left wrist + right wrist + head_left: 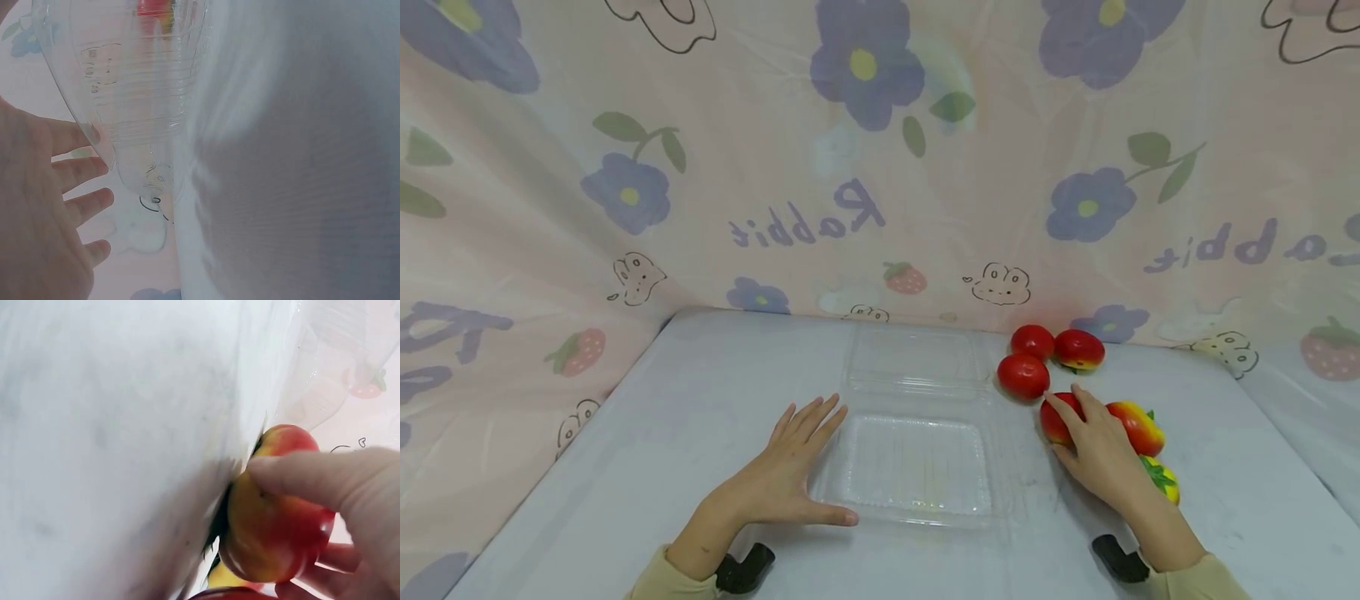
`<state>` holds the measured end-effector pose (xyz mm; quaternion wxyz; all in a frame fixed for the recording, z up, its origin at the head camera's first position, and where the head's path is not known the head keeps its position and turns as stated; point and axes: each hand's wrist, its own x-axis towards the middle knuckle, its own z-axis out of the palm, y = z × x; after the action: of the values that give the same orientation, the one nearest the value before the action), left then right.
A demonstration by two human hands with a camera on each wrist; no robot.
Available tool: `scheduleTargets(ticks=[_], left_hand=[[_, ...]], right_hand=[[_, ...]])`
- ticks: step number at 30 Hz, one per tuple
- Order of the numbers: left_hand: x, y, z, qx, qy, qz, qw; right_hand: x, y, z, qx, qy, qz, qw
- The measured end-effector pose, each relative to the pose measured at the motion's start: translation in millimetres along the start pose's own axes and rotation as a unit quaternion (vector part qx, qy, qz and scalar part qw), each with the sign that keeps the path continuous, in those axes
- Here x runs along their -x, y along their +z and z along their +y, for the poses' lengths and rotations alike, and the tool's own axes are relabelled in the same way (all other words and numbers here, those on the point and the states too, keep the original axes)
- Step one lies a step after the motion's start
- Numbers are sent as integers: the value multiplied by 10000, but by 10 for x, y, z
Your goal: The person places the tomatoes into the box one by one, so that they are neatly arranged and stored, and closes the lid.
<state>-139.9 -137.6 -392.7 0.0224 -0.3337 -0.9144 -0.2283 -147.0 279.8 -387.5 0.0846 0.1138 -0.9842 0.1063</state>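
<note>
My right hand (1101,454) grips a red and yellow toy tomato (1057,419), thumb on one side and fingers round the other. In the right wrist view this tomato (275,537) has its green leafy end towards the table, and another red one shows behind the thumb. My left hand (790,475) is spread at the left side of a clear plastic clamshell box (917,517), its fingertips right at the rim in the left wrist view. The box lies opened flat, base nearer me and lid (917,354) behind.
Three red tomatoes (1024,377) sit behind the right hand, to the right of the lid. A red and yellow fruit (1138,427) and a yellow one with green leaves (1161,479) lie to the hand's right. A patterned curtain (790,167) hangs behind the white table (625,483).
</note>
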Motion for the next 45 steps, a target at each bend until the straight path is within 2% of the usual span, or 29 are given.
scheduleTargets(ticks=[11,17,37,45], left_hand=[[4,22,-6,18,-60,-30,10000],[7,15,-4,40,-63,-18,10000],[4,0,5,58,-69,-49,9999],[0,9,-2,32,-49,-38,10000]], right_hand=[[15,-15,-2,100,-56,152,9998],[25,-16,-16,74,-330,500,9982],[-35,-107,-183,-23,-884,1196,9889],[-65,-181,-285,-41,-919,1263,9877]])
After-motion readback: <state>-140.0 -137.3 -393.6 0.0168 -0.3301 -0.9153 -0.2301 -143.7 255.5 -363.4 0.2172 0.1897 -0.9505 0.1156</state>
